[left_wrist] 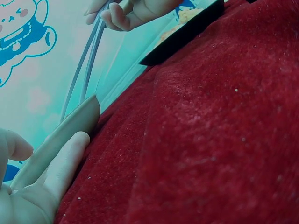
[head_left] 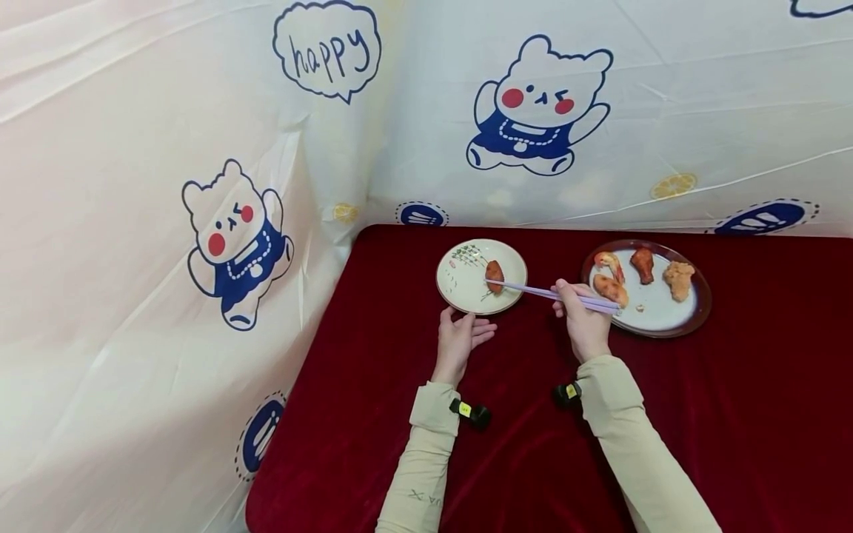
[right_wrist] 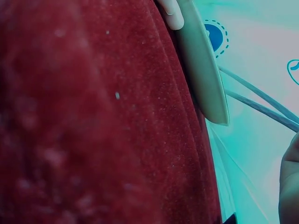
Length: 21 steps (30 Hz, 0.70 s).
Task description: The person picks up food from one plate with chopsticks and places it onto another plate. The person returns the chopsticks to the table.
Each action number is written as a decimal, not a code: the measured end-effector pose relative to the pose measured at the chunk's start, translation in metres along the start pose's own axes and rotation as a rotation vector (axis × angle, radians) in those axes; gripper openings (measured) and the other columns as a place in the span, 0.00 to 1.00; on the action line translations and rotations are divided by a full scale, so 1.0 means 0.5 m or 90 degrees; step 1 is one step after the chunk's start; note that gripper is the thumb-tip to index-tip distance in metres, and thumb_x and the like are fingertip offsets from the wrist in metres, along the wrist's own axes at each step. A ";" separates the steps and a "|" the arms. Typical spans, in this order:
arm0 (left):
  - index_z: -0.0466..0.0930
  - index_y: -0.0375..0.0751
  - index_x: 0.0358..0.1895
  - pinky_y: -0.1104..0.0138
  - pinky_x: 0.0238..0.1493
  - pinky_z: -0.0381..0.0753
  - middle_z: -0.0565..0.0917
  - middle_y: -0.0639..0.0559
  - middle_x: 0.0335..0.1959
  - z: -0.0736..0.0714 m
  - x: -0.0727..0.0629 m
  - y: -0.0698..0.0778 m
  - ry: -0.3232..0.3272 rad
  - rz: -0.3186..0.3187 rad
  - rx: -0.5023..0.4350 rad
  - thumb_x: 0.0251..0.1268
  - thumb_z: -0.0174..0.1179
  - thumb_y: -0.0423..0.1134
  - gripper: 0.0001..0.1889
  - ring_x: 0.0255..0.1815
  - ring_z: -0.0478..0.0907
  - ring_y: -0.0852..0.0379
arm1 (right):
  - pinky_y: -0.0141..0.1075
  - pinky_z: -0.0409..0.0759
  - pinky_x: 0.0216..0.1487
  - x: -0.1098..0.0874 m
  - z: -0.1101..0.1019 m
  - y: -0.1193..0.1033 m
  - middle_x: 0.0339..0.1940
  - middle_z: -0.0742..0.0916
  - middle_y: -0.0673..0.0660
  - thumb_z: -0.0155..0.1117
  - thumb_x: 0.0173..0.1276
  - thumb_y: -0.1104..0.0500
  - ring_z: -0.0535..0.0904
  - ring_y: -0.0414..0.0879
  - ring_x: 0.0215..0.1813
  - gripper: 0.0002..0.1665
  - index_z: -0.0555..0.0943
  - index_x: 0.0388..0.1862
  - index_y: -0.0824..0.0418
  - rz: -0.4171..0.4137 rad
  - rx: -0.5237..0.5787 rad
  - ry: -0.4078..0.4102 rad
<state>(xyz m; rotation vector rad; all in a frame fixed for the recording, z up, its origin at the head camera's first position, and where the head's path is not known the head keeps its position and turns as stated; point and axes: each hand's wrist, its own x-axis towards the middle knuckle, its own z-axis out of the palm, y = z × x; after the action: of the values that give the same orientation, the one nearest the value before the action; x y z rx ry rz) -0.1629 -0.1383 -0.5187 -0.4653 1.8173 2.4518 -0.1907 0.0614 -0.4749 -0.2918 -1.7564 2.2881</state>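
My right hand (head_left: 585, 326) grips a pair of pale purple chopsticks (head_left: 536, 289), which reach left over a small white plate (head_left: 460, 285) with a painted plant pattern. The chopstick tips are at a browned piece of food (head_left: 494, 277), like a chicken wing, on that plate. At the plate's near rim is my left hand (head_left: 458, 342), its fingers extended. In the left wrist view, one straight finger (left_wrist: 70, 161) lies along the outside of the plate (left_wrist: 70, 128), and the thumb is by the rim. The right wrist view shows a left fingertip (right_wrist: 175, 19) against the plate's side.
To the right, beside my right hand, stands a brown-rimmed plate (head_left: 705, 303) holding a shrimp (head_left: 609, 263), a golden-brown piece (head_left: 609, 290), a drumstick (head_left: 643, 265) and fried chicken (head_left: 678, 280). A dark red cloth (head_left: 533, 459) covers the table. Printed curtains (head_left: 413, 133) hang behind and left.
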 end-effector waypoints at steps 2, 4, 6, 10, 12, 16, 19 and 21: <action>0.44 0.39 0.73 0.60 0.46 0.88 0.83 0.33 0.44 0.000 0.000 0.000 -0.001 0.001 -0.002 0.75 0.48 0.36 0.31 0.41 0.87 0.45 | 0.22 0.79 0.21 0.000 0.000 0.002 0.24 0.88 0.45 0.70 0.62 0.59 0.79 0.34 0.19 0.06 0.87 0.27 0.59 -0.003 0.010 0.003; 0.44 0.39 0.73 0.60 0.46 0.88 0.83 0.33 0.44 0.000 -0.001 0.001 -0.001 0.001 -0.001 0.75 0.48 0.36 0.31 0.41 0.87 0.45 | 0.22 0.79 0.21 0.000 -0.001 0.004 0.24 0.88 0.45 0.70 0.63 0.59 0.79 0.34 0.19 0.06 0.87 0.26 0.58 -0.007 0.014 0.006; 0.44 0.39 0.73 0.60 0.46 0.88 0.83 0.33 0.44 0.000 -0.002 0.001 -0.001 0.001 0.000 0.75 0.48 0.36 0.31 0.41 0.87 0.45 | 0.22 0.79 0.21 0.000 -0.002 0.006 0.24 0.88 0.45 0.69 0.63 0.60 0.79 0.34 0.19 0.06 0.87 0.26 0.57 -0.011 0.020 0.009; 0.45 0.39 0.73 0.60 0.46 0.88 0.83 0.33 0.44 -0.001 -0.003 0.002 -0.001 0.000 0.002 0.75 0.48 0.36 0.30 0.42 0.87 0.45 | 0.23 0.78 0.20 0.000 -0.003 0.009 0.24 0.88 0.46 0.67 0.64 0.63 0.79 0.35 0.19 0.08 0.87 0.25 0.57 -0.016 0.033 0.012; 0.45 0.39 0.73 0.60 0.46 0.88 0.83 0.33 0.45 -0.002 -0.002 0.001 -0.002 0.000 0.004 0.75 0.48 0.36 0.30 0.42 0.87 0.45 | 0.23 0.78 0.20 -0.001 -0.003 0.008 0.24 0.89 0.46 0.67 0.64 0.63 0.79 0.35 0.19 0.08 0.87 0.25 0.58 -0.015 0.036 0.012; 0.45 0.39 0.73 0.60 0.46 0.88 0.82 0.32 0.45 -0.003 -0.001 0.001 -0.003 0.000 0.007 0.75 0.47 0.36 0.29 0.43 0.87 0.45 | 0.23 0.79 0.21 -0.001 -0.004 0.009 0.25 0.89 0.46 0.69 0.63 0.60 0.79 0.35 0.20 0.07 0.88 0.25 0.56 -0.013 0.027 0.013; 0.45 0.39 0.73 0.60 0.46 0.88 0.83 0.32 0.45 -0.002 -0.001 0.000 -0.003 0.000 0.005 0.75 0.47 0.36 0.30 0.42 0.87 0.45 | 0.23 0.79 0.21 0.000 -0.005 0.013 0.25 0.89 0.46 0.70 0.62 0.60 0.79 0.36 0.19 0.06 0.88 0.25 0.58 -0.018 0.038 0.017; 0.44 0.39 0.73 0.60 0.46 0.88 0.83 0.33 0.45 -0.001 -0.001 0.000 -0.003 0.001 0.004 0.75 0.48 0.36 0.30 0.42 0.87 0.45 | 0.24 0.79 0.20 0.001 -0.006 0.015 0.25 0.89 0.47 0.70 0.62 0.61 0.79 0.36 0.19 0.06 0.88 0.25 0.59 -0.023 0.051 0.020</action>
<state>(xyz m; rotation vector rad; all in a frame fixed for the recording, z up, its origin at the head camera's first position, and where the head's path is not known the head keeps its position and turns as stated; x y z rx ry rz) -0.1624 -0.1388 -0.5186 -0.4565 1.8232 2.4455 -0.1910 0.0625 -0.4830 -0.2776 -1.6370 2.3088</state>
